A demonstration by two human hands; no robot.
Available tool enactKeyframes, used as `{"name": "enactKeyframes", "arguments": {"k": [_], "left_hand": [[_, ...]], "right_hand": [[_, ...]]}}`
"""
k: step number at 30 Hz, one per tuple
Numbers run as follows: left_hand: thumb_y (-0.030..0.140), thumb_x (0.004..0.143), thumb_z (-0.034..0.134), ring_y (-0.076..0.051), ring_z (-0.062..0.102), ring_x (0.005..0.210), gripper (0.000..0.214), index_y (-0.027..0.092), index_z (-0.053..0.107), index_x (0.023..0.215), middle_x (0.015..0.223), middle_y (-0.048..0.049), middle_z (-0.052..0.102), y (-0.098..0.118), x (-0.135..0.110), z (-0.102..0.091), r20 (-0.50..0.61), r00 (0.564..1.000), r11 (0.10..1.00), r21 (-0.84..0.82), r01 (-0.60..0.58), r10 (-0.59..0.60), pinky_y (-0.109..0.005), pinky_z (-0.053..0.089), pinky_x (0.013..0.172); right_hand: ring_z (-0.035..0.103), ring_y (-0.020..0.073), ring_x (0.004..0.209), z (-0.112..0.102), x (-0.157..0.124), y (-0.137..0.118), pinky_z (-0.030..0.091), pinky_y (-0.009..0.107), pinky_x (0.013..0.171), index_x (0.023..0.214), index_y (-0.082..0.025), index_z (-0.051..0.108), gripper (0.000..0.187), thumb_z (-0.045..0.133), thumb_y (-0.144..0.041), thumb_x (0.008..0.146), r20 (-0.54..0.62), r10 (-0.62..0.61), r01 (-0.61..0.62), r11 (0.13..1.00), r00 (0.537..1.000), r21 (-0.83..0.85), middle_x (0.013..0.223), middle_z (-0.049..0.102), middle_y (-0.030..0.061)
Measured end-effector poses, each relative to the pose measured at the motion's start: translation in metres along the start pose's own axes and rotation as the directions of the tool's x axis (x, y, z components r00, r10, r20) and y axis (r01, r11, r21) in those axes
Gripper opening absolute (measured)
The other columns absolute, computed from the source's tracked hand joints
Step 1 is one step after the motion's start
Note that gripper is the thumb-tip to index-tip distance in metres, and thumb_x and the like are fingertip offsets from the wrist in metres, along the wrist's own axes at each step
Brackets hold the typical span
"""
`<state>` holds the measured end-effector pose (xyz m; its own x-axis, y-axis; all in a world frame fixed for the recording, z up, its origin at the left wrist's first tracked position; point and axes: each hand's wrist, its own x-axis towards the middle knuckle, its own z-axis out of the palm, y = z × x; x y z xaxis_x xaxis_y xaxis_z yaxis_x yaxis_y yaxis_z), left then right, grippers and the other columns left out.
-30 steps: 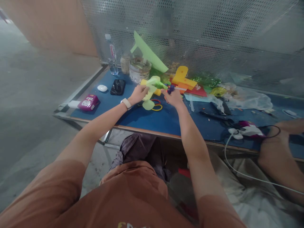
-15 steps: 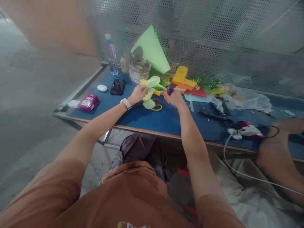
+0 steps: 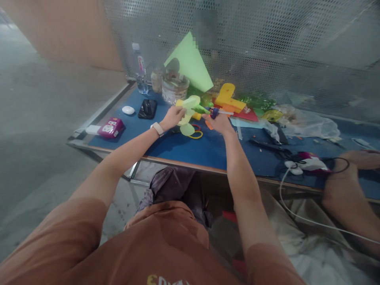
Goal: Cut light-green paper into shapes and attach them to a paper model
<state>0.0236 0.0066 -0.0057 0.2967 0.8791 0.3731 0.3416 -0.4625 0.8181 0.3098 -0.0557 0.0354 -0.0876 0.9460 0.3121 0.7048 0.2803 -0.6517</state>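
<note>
My left hand (image 3: 174, 116) is closed around a pale green and yellow paper shape (image 3: 189, 106) held above the blue table (image 3: 184, 144). My right hand (image 3: 218, 122) is closed on a small tool with a purple handle and a white stick tip (image 3: 218, 113), close to the paper shape's right side. A round pale green paper piece (image 3: 187, 129) hangs just below my left hand. Red and yellow rings (image 3: 196, 132) lie on the table under both hands.
A black phone (image 3: 147, 108), a white case (image 3: 128, 110), a purple box (image 3: 111, 127), a water bottle (image 3: 140, 74) and a jar (image 3: 175, 87) stand at the left back. Coloured paper scraps (image 3: 234, 105), a big green sheet (image 3: 190, 63), plastic bags (image 3: 305, 122) and a charger cable (image 3: 292, 168) lie right. Another person's arm (image 3: 347, 190) rests at the far right.
The big green sheet behind the jar has turned to show its broad face. My hands stayed nearly in place. The other person's arm at the right shifted slightly.
</note>
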Motion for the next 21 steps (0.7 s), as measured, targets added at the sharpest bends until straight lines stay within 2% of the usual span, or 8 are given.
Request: {"name": "enactKeyframes", "arguments": {"k": [5, 11, 15, 21], "left_hand": [[0.024, 0.124, 0.064, -0.017, 0.055, 0.066, 0.051, 0.023, 0.065, 0.073, 0.067, -0.0012, 0.064, 0.0, 0.0, 0.001, 0.01, 1.0, 1.0, -0.005, 0.012, -0.012, -0.035, 0.048, 0.075], [0.03, 0.123, 0.066, -0.017, 0.054, 0.065, 0.05, 0.023, 0.067, 0.073, 0.064, -0.0016, 0.065, 0.001, -0.001, 0.002, 0.021, 1.0, 1.0, 0.01, 0.015, -0.015, -0.034, 0.047, 0.071], [0.031, 0.122, 0.067, -0.017, 0.054, 0.065, 0.051, 0.023, 0.067, 0.072, 0.065, -0.0019, 0.066, 0.001, -0.002, 0.002, 0.036, 0.999, 1.0, 0.022, 0.008, -0.009, -0.034, 0.046, 0.07], [0.023, 0.123, 0.064, -0.017, 0.056, 0.064, 0.053, 0.023, 0.065, 0.07, 0.064, -0.0031, 0.066, 0.001, -0.002, 0.004, 0.066, 0.998, 1.0, 0.017, 0.003, -0.004, -0.034, 0.046, 0.071]], "right_hand": [[0.081, 0.0509, 0.12, -0.003, 0.003, 0.009, 0.068, 0.069, 0.116, 0.105, -0.031, 0.07, 0.081, 0.084, -0.11, 0.094, 0.027, 0.032, -0.032, 0.999, 0.999, -0.028, 0.104, 0.08, 0.0154], [0.08, 0.0488, 0.106, -0.005, 0.006, 0.017, 0.071, 0.07, 0.107, 0.094, -0.032, 0.062, 0.081, 0.087, -0.109, 0.092, 0.046, 0.056, -0.053, 0.997, 0.997, -0.059, 0.089, 0.073, 0.0122], [0.08, 0.0477, 0.109, -0.004, 0.008, 0.019, 0.071, 0.068, 0.11, 0.097, -0.031, 0.066, 0.079, 0.086, -0.108, 0.094, 0.029, 0.042, -0.041, 0.998, 0.999, -0.046, 0.091, 0.074, 0.0117], [0.08, 0.0501, 0.119, -0.004, 0.009, 0.02, 0.069, 0.069, 0.115, 0.106, -0.029, 0.07, 0.081, 0.087, -0.108, 0.094, -0.026, 0.062, -0.063, 0.998, 0.998, -0.02, 0.099, 0.075, 0.0135]]}}
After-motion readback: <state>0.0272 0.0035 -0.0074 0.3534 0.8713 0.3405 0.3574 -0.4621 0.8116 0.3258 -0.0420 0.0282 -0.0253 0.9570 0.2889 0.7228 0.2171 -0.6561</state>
